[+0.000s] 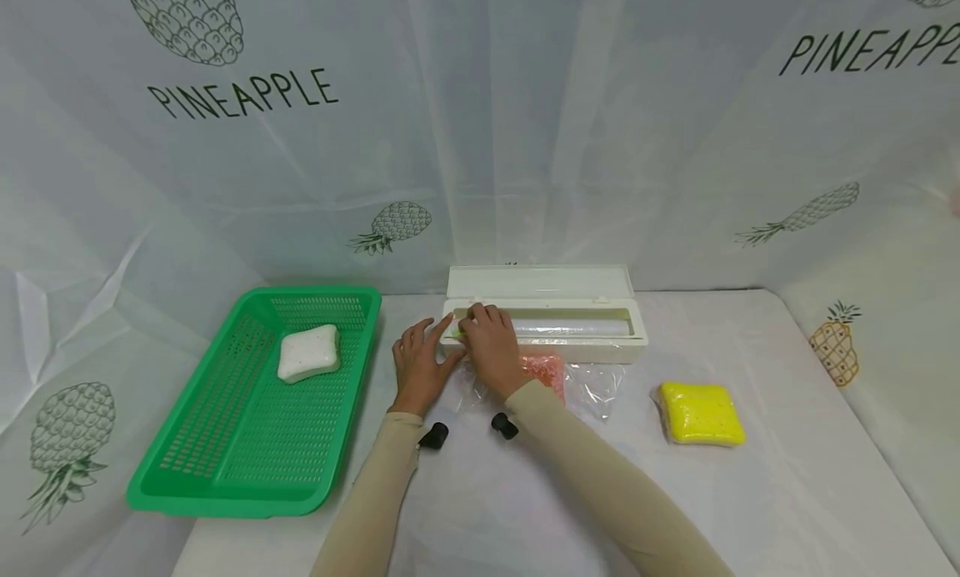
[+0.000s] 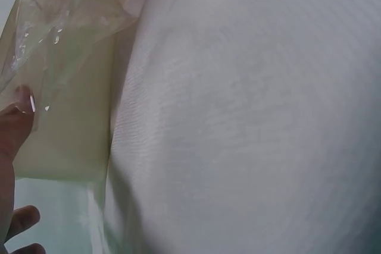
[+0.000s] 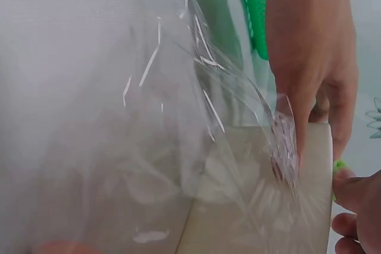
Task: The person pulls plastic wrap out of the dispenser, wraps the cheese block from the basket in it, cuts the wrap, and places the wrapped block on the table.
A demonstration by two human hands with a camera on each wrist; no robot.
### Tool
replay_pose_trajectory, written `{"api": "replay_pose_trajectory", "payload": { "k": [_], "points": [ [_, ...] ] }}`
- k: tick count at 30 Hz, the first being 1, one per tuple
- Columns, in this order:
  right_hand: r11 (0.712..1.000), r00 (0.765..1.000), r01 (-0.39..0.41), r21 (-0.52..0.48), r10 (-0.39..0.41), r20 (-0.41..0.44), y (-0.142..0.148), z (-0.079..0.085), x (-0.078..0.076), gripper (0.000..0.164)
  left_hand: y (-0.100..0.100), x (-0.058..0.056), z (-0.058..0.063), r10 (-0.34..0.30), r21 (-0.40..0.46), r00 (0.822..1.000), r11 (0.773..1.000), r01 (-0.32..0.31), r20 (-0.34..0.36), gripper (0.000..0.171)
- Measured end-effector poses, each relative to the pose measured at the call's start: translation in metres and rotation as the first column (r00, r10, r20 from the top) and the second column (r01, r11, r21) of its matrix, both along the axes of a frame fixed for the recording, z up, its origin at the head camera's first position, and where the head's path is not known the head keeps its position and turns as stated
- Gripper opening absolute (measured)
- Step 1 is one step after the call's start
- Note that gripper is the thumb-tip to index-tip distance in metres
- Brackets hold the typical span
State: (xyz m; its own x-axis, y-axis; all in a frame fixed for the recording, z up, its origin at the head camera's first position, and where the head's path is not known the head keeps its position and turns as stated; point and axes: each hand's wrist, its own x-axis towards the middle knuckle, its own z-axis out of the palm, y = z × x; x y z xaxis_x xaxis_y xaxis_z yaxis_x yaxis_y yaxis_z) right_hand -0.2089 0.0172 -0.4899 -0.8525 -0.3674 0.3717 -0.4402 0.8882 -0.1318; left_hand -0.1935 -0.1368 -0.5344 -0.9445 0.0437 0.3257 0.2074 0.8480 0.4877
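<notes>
A white cling film dispenser (image 1: pixel 555 352) stands with its lid up and a film roll (image 1: pixel 566 327) inside. My left hand (image 1: pixel 418 367) rests at its left end, fingers fairly straight, the thumb (image 2: pixel 18 123) against the front wall over loose clear film (image 3: pixel 208 63). At that same end my right hand (image 1: pixel 491 348) pinches a small green piece (image 3: pixel 339 165), mostly covered by the fingers. An orange-red block (image 1: pixel 547 373) lies before the dispenser, partly hidden by the right forearm, with clear film spread around it.
To the left, a green plastic basket (image 1: pixel 243 502) holds a white speckled block (image 1: pixel 309 353). On the right of the white tabletop lies a yellow block (image 1: pixel 701 413) in clear wrap. A pineapple-print cloth (image 1: pixel 525 143) hangs behind the table.
</notes>
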Motion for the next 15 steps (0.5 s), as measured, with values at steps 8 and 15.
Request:
{"api": "replay_pose_trajectory", "payload": {
  "k": [8, 15],
  "points": [
    [1.000, 0.999, -0.022, -0.015, 0.022, 0.026, 0.010, 0.002, -0.002, 0.018, -0.001, 0.000, 0.003, 0.003, -0.027, 1.000, 1.000, -0.003, 0.018, 0.070],
    [0.999, 0.999, -0.028, -0.024, 0.029, 0.033, 0.014, 0.000, -0.003, 0.018, -0.002, 0.000, 0.003, 0.004, -0.048, 0.999, 0.999, -0.003, 0.034, 0.071]
  ]
}}
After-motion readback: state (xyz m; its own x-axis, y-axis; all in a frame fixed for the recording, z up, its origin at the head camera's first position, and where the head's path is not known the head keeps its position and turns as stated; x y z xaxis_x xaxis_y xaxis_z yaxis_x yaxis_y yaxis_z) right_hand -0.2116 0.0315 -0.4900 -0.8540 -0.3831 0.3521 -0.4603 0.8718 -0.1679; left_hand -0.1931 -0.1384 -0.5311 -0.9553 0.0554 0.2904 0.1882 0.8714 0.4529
